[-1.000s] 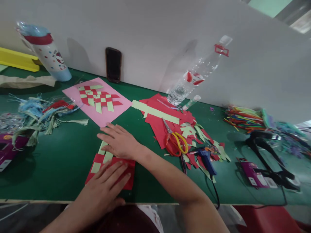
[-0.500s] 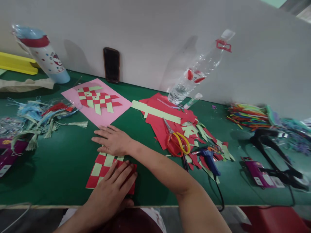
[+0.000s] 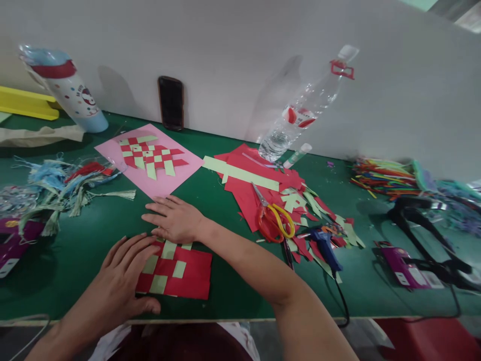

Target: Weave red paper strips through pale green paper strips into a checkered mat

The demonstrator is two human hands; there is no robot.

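Interlocking red-and-green paper strips (image 3: 175, 271)

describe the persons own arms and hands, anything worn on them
The left hand and right hand are bare, with no gloves, rings, watch or bracelet showing. Both forearms are bare too, with no sleeves on them, and the right forearm has a few small dark marks. Dark red and white clothing shows at the bottom edge.
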